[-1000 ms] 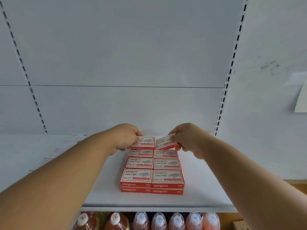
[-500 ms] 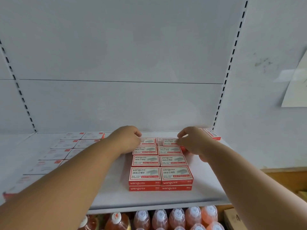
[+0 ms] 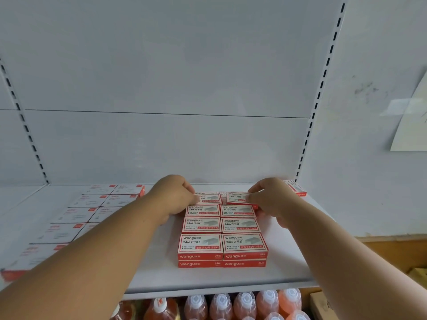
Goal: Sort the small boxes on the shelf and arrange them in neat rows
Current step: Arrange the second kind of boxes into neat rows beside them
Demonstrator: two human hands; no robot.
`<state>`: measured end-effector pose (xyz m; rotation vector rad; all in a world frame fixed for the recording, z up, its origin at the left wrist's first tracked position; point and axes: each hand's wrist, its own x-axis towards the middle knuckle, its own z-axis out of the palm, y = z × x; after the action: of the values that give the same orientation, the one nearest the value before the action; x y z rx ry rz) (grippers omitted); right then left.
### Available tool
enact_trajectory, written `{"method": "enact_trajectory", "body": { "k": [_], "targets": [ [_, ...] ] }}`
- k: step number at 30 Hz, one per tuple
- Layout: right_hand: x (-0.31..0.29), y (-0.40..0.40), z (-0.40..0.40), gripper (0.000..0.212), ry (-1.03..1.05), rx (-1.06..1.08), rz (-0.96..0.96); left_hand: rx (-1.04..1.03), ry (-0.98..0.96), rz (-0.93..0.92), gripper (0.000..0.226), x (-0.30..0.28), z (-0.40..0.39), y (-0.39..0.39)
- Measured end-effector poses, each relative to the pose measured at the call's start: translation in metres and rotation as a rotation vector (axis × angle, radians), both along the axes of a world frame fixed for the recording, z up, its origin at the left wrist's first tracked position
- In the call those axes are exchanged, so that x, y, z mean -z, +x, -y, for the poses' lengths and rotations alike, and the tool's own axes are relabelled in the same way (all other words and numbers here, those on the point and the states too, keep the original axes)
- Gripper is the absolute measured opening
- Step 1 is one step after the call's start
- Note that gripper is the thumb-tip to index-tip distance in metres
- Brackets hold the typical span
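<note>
On the white metal shelf (image 3: 284,257), near its back edge, right hand (image 3: 273,199) pinches a light, stiff red-and-white cardboard box (image 3: 238,197) by its short edge; left hand (image 3: 173,195) grips a neighbouring box.

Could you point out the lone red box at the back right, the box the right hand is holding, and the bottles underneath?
Lone red box (image 3: 294,187), head view, its top face.
Held box (image 3: 238,197), head view, printed top.
Bottles (image 3: 245,304), head view, one bottle's shoulder.

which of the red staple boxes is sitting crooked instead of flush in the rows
The back-right box, pinched by the right hand: it sits skewed atop its column, while the other boxes lie square.
</note>
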<state>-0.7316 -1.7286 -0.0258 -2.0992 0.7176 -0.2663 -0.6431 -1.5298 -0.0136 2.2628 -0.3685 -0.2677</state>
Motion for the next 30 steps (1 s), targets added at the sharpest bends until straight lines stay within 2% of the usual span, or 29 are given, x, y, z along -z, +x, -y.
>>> {"method": "enact_trajectory", "body": {
  "k": [4,8,15,18,23,28,30],
  "targets": [
    [0.002,0.001,-0.002,0.004,0.010,0.014,0.005,-0.025,-0.060,-0.024,0.012,0.002,-0.001,0.001],
    [0.001,0.000,-0.003,0.005,-0.027,-0.022,-0.008,0.003,0.032,0.060,0.012,0.000,0.001,-0.002],
    [-0.010,-0.003,-0.011,0.019,-0.177,-0.046,-0.054,0.068,0.105,0.079,0.008,-0.004,0.001,0.000],
    [-0.012,-0.002,-0.012,0.018,-0.198,-0.077,-0.072,0.092,0.216,0.154,0.002,-0.007,0.005,0.000],
    [-0.007,0.000,-0.013,0.016,-0.229,-0.092,-0.027,0.107,0.351,0.293,0.011,-0.013,0.013,0.000],
    [-0.006,-0.001,0.004,0.005,-0.247,-0.084,0.072,0.157,0.406,0.416,0.015,-0.020,0.034,-0.008],
    [-0.009,-0.003,0.018,0.007,-0.289,-0.070,0.106,0.186,0.409,0.424,0.015,-0.022,0.047,-0.012]
  ]
}}
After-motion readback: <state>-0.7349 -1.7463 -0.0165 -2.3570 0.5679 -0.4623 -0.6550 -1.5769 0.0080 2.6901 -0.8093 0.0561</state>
